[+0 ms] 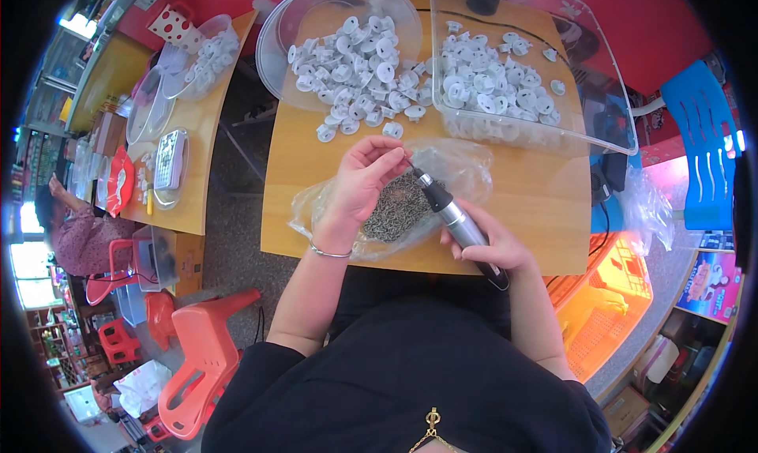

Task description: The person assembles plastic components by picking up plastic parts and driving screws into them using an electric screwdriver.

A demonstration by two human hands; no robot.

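Observation:
My right hand (496, 241) is wrapped round a silver and black electric screwdriver (463, 221), its bit tilted up and to the left. At the bit's tip, the thumb and fingertips of my left hand (365, 178) are pinched together; whatever is between them is too small to make out. Beneath both hands an open clear plastic bag (467, 162) lies on the wooden table (545, 216). A heap of small grey metal screws (393, 214) fills its middle. Beyond the bag sits a pile of white round plastic parts (359, 74), loose on the table.
A clear bin (624, 137) with more white parts stands far right, beside a clear round tub (272, 46) at far left. Orange crates (612, 295) are at the right, red plastic chairs (207, 350) at the left. Another person (87, 236) sits by the left side table (197, 153).

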